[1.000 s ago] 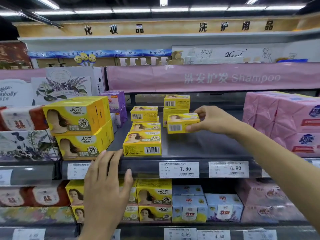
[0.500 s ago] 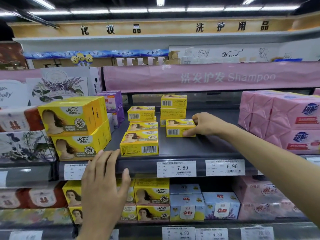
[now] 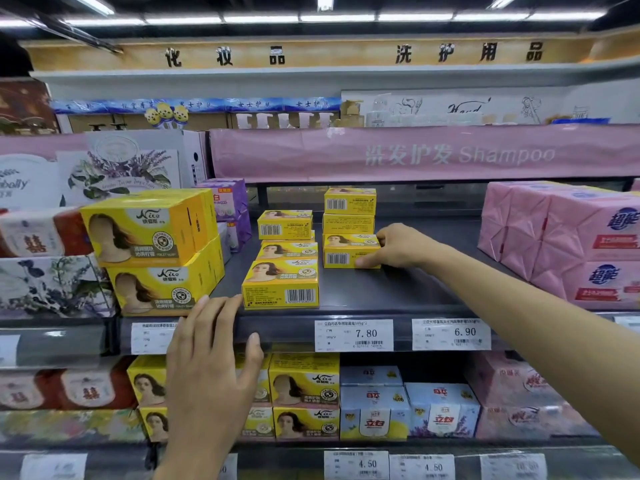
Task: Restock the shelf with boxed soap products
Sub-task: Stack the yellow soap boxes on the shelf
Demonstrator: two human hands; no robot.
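Observation:
My right hand (image 3: 398, 245) grips the right end of a small yellow soap box (image 3: 346, 252) that sits on the dark shelf (image 3: 398, 289), in front of a stack of two like boxes (image 3: 349, 211). To its left runs a row of yellow soap boxes, the nearest one (image 3: 281, 284) at the shelf's front edge. My left hand (image 3: 211, 362) rests with straight fingers on the shelf's front rail and holds nothing. Two large yellow boxes (image 3: 152, 251) are stacked at the left.
Pink wrapped soap packs (image 3: 568, 240) fill the shelf's right end. Purple boxes (image 3: 228, 206) stand behind the large yellow ones. Price tags (image 3: 353, 335) line the rail. The shelf below holds yellow, blue and pink soap packs (image 3: 374, 403). A pink shampoo banner (image 3: 415, 154) hangs above.
My right hand has lowered the small yellow box from the air onto the shelf in front of the stack. My left hand has stayed on the rail.

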